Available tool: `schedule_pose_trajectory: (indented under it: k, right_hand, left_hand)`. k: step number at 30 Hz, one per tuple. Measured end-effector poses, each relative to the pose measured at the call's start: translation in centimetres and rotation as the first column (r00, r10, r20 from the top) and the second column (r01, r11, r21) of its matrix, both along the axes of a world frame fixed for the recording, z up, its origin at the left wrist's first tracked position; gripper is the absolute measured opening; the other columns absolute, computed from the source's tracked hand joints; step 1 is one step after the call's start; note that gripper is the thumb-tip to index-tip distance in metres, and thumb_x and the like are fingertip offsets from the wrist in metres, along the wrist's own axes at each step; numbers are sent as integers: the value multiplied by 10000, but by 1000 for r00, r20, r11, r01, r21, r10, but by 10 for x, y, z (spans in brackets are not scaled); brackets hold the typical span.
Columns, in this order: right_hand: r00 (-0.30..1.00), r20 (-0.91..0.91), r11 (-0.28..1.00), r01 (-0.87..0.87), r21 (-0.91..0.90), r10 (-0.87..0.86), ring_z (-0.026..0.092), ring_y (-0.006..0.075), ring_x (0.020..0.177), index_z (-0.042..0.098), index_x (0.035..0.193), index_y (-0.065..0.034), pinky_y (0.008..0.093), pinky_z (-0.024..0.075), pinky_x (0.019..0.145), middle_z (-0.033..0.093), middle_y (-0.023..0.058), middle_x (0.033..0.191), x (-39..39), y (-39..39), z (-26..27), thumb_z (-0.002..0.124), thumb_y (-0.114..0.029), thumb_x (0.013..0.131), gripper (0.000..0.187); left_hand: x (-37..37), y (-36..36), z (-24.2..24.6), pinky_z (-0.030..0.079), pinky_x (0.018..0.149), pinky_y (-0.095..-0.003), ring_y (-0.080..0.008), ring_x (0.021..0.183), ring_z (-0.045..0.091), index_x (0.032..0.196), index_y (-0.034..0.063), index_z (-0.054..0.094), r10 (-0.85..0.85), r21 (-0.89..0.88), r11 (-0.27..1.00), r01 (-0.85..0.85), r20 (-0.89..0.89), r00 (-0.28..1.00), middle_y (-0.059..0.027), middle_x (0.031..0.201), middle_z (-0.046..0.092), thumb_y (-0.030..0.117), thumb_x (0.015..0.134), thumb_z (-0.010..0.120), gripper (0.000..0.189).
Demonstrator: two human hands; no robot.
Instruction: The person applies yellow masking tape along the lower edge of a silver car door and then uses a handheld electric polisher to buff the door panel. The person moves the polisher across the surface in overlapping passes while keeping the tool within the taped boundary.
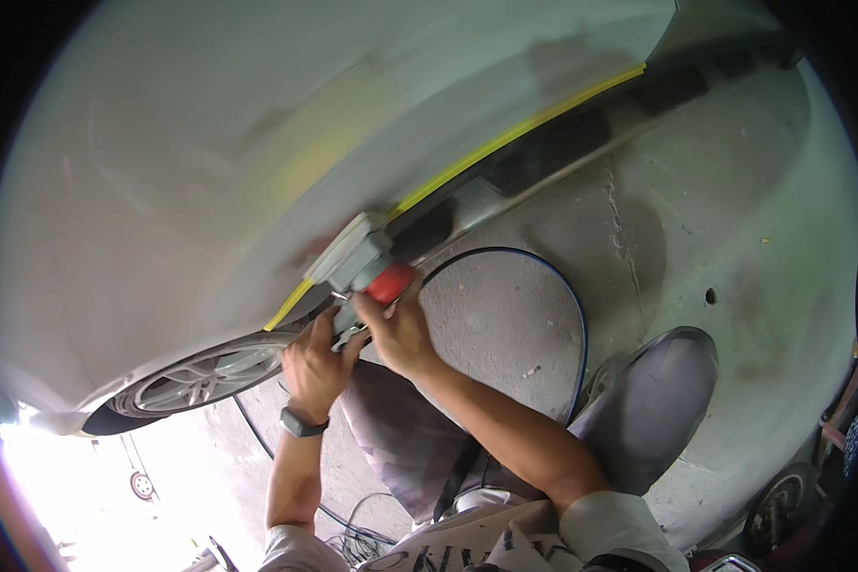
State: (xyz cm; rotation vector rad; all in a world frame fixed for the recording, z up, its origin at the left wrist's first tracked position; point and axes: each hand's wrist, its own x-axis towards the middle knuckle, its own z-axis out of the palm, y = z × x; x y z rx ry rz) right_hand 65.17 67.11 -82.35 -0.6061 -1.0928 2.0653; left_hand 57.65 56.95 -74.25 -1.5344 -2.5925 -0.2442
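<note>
A pneumatic sander (pixel 361 261) with a grey body and a red cap is held on its side, its pad against the lower panel of a pale car (pixel 207 179). My left hand (pixel 318 365), with a dark watch at the wrist, grips the sander's handle end. Around the red cap and the body behind it closes my right hand (pixel 397 325). Yellow masking tape (pixel 515 134) runs along the panel's bottom edge and passes behind the sander. A yellowish sanded patch (pixel 322 157) shows on the panel above. The pad's working face is hidden against the car.
The dark sill (pixel 543 157) runs below the tape. A car wheel (pixel 207 379) is at the left. A blue-black air hose (pixel 583 322) loops over the concrete floor (pixel 500 314). Coiled cable (pixel 361 540) lies near my body. A small wheel (pixel 779 508) stands at the lower right.
</note>
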Motion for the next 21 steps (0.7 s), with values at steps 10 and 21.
schedule_pose_trajectory:
  k: [10,21]
  right_hand:
    - [997,-34,997,72,-6,-72,576,157,1022,367,1318,3,319,503,882,582,122,1172,-12,-14,-8,678,-252,987,521]
    - [995,9,978,-100,-184,104,616,183,1056,365,1412,-33,355,559,870,576,122,1216,-13,-36,-8,649,-359,985,608]
  left_hand:
    - [-8,-19,-3,532,571,-441,-360,670,694,1174,32,677,-8,-1,1000,8,34,999,-162,767,703,433,868,791,518]
    - [-32,-47,-5,534,522,-404,-302,629,705,1075,61,666,-34,39,999,33,15,999,-100,752,698,581,902,684,549]
